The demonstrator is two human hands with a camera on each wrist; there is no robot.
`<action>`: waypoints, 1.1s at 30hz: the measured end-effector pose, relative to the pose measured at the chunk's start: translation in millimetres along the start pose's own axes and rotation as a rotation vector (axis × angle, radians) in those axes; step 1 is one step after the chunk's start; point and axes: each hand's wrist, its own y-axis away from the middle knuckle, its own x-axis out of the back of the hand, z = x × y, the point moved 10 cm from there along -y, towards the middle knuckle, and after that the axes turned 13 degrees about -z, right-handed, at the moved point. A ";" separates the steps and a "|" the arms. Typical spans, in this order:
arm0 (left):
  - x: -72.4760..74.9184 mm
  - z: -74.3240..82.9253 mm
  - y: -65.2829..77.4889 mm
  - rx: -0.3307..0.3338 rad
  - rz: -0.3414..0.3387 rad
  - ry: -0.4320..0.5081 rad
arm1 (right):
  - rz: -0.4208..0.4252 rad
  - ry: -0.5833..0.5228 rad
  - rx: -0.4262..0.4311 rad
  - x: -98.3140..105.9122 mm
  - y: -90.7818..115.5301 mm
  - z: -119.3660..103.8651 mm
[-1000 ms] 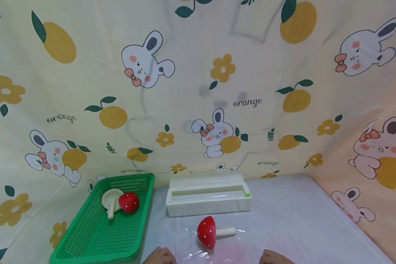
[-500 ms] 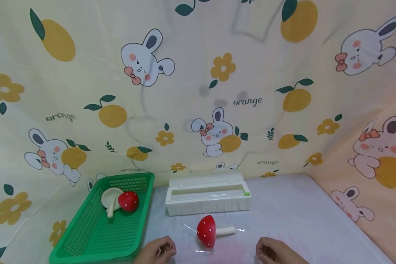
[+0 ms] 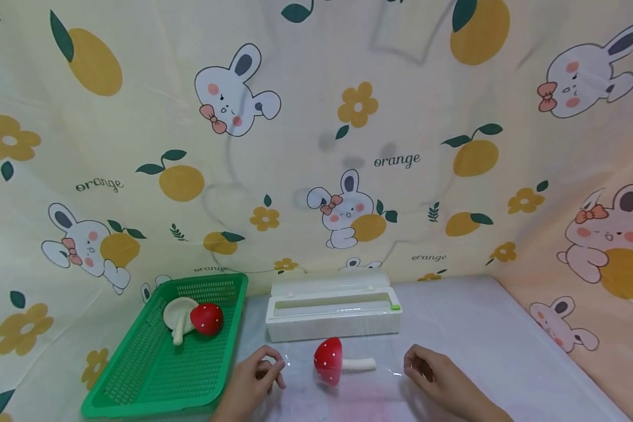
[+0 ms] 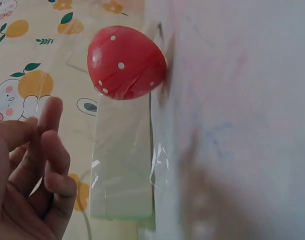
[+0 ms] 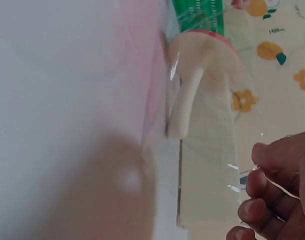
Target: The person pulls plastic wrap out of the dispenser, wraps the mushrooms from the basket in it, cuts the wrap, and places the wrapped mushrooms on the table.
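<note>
A toy mushroom (image 3: 329, 358) with a white-dotted red cap and pale stem lies on its side on the table, its stem towards the right. Clear cling film (image 3: 380, 384) stretches between the two hands and overlaps the mushroom. My left hand (image 3: 253, 378), left of the cap, pinches one side of the film between thumb and forefinger. On the stem's side, my right hand (image 3: 445, 378) pinches the film's other side. The left wrist view shows the red cap (image 4: 123, 62) through the film; in the right wrist view the stem (image 5: 190, 102) is seen behind it.
At the left stands a green plastic basket (image 3: 174, 378) with a red-capped mushroom (image 3: 207, 319) and one showing its white underside (image 3: 179, 310). A white cling film box (image 3: 334, 329), lid raised, sits behind the mushroom. Printed cloth (image 3: 295, 158) hangs behind the table (image 3: 453, 310).
Both hands have moved forward from the near edge, up alongside the mushroom, bringing the film's near edge with them over it. Basket and box stay in place.
</note>
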 end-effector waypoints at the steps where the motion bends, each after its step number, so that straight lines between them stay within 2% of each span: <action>1: 0.8 1.4 -1.9 0.003 0.013 0.006 | 0.018 0.004 0.000 1.7 -1.8 -0.1; 4: 1.8 3.4 -8.1 0.011 0.043 0.031 | 0.046 -0.007 -0.033 4.6 -7.3 4.1; 7: 2.2 6.8 -13.4 -0.011 0.064 0.067 | 0.063 -0.017 -0.083 5.8 -12.3 10.8; 14: 2.2 20.4 -23.6 -0.115 0.127 0.124 | 0.104 -0.066 -0.189 6.9 -25.1 22.1; 19: -2.1 23.9 -34.6 -0.187 0.161 0.137 | 0.088 -0.179 -0.278 2.7 -34.4 30.7; 22: -6.6 25.9 -39.5 -0.225 0.177 0.122 | 0.078 -0.233 -0.287 -2.2 -41.1 33.8; 25: -12.8 26.6 -43.0 -0.233 0.180 0.087 | 0.064 -0.267 -0.284 -9.7 -46.6 37.3; 28: -20.9 27.5 -46.1 -0.246 0.160 0.065 | 0.055 -0.289 -0.275 -18.1 -50.2 40.9; 33: -33.3 29.4 -50.0 -0.278 0.105 0.079 | 0.064 -0.308 -0.247 -27.3 -56.1 44.0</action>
